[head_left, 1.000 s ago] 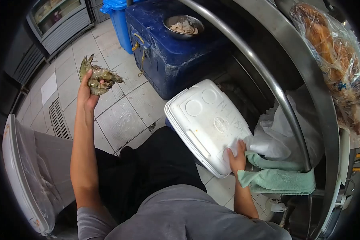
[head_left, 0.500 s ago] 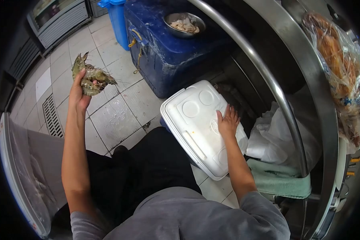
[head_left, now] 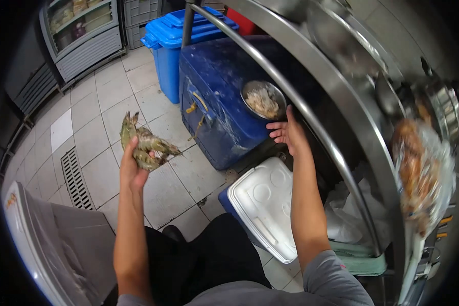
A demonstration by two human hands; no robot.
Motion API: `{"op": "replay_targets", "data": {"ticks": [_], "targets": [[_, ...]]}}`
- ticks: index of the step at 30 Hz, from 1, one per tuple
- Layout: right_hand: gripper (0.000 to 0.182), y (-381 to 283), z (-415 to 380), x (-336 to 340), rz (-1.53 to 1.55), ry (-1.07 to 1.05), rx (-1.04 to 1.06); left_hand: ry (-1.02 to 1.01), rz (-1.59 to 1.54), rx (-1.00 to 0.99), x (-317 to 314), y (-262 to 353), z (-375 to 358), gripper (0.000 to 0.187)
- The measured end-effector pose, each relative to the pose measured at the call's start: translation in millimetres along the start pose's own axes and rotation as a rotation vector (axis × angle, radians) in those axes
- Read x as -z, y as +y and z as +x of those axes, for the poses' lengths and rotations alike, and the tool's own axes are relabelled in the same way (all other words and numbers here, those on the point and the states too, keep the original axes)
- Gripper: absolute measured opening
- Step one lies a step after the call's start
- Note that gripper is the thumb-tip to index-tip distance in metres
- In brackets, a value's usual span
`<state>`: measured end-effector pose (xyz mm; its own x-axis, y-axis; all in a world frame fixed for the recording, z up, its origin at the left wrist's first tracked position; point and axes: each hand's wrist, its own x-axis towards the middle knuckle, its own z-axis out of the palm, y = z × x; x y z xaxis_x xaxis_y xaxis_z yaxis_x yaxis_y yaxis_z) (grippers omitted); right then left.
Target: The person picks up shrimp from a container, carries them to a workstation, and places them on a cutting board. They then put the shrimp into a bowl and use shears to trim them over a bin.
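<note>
Several raw shrimp (head_left: 145, 140) are gripped in my left hand (head_left: 134, 168), held over the tiled floor with heads and feelers pointing right. My right hand (head_left: 290, 133) has its fingers stretched out just below a metal bowl (head_left: 250, 106), with fingertips right by its rim. Pale, wet-looking food (head_left: 263, 103) lies in that bowl, which sits on a big dark blue cooler box (head_left: 217, 66). Beneath my right forearm is a smaller cooler with a white lid (head_left: 265, 204), its lid closed.
A steel rail (head_left: 311, 115) curves along the shelf edge at right. Bagged orange-brown food (head_left: 421, 173) rests on the shelf. A blue lidded bin (head_left: 166, 56) stands behind the big cooler; a floor drain (head_left: 76, 178) and a white chest (head_left: 61, 245) are at left.
My right hand has left the white lid and moved up to the bowl. The view has shifted. My left hand still holds the shrimp.
</note>
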<state>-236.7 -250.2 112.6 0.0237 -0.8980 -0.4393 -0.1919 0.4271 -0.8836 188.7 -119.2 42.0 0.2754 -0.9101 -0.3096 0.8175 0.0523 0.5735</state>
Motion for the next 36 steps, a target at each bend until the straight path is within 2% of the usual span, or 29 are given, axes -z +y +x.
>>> {"op": "replay_targets", "data": {"ticks": [2, 4, 6, 8, 9, 10, 13, 15, 17, 18, 20, 22, 23, 25, 26, 27, 28, 29, 30, 34, 36], "targets": [[0.072, -13.1, 22.3, -15.9, 0.034, -0.011, -0.064, 0.022, -0.022, 0.022, -1.2, 15.9, -4.9, 0.035], [0.064, -8.9, 36.2, -20.1, 0.118, 0.010, -0.095, 0.143, -0.085, 0.061, -10.6, 38.5, -18.8, 0.035], [0.055, 9.4, 37.9, -25.4, 0.223, 0.137, -0.129, 0.218, -0.137, 0.074, -10.5, 65.4, -38.6, 0.034], [0.043, 6.4, 17.1, -38.6, 0.443, 0.129, -0.172, 0.269, -0.101, 0.078, -23.0, 103.5, -70.0, 0.034], [0.040, 22.9, 20.5, -34.4, 0.570, 0.105, -0.210, 0.230, -0.094, 0.070, -21.0, 115.1, -80.6, 0.035], [0.039, 10.7, 3.0, -50.6, 0.541, 0.140, -0.214, 0.199, -0.089, 0.054, -21.3, 128.4, -91.0, 0.035], [0.034, 6.5, -19.2, -69.8, 0.400, 0.042, -0.313, 0.309, -0.140, 0.060, -65.8, 183.2, -125.7, 0.037], [0.029, -3.2, -24.3, -85.8, 0.188, 0.033, -0.378, 0.326, -0.190, 0.042, -92.9, 227.2, -144.2, 0.040], [0.033, -15.3, -9.3, -101.7, 0.030, -0.141, -0.412, 0.326, -0.242, 0.035, -114.4, 271.3, -160.6, 0.045], [0.034, -48.2, -15.5, -133.4, -0.111, -0.151, -0.448, 0.323, -0.271, 0.014, -119.5, 289.9, -166.8, 0.047], [0.035, -96.3, -11.4, -189.0, -0.247, -0.348, -0.438, 0.311, -0.252, -0.151, -111.4, 300.7, -161.3, 0.049], [0.038, -124.9, 11.4, -210.0, -0.429, -0.378, -0.473, 0.397, -0.234, -0.195, -149.2, 331.7, -182.8, 0.050], [0.039, -139.5, 27.9, -220.8, -0.500, -0.426, -0.466, 0.486, -0.266, -0.277, -151.5, 338.5, -183.5, 0.050], [0.044, -155.5, 72.7, -244.1, -0.561, -0.576, -0.457, 0.432, -0.203, -0.444, -167.9, 337.2, -187.9, 0.050], [0.047, -160.8, 100.3, -257.6, -0.583, -0.652, -0.466, 0.483, -0.212, -0.507, -178.1, 345.3, -198.3, 0.050], [0.051, -160.2, 135.8, -274.1, -0.579, -0.722, -0.489, 0.487, -0.233, -0.488, -193.5, 355.3, -208.7, 0.054], [0.055, -160.4, 186.9, -290.0, -0.508, -0.735, -0.571, 0.482, -0.291, -0.447, -180.3, 379.4, -200.7, 0.058], [0.045, -198.1, 185.4, -322.0, -0.760, -0.803, -0.450, 0.519, -0.309, -0.492, -181.1, 387.1, -195.9, 0.058], [0.045, -219.6, 197.1, -349.1, -0.847, -0.834, -0.400, 0.573, -0.309, -0.566, -184.4, 392.2, -191.9, 0.057], [0.044, -312.5, 243.9, -469.5, -1.014, -1.013, -0.261, 0.829, -0.371, -0.791, -200.1, 417.9, -166.5, 0.051], [0.043, -355.4, 252.1, -535.1, -1.018, -1.124, -0.149, 0.871, -0.448, -0.936, -211.0, 420.7, -153.2, 0.054]]}}
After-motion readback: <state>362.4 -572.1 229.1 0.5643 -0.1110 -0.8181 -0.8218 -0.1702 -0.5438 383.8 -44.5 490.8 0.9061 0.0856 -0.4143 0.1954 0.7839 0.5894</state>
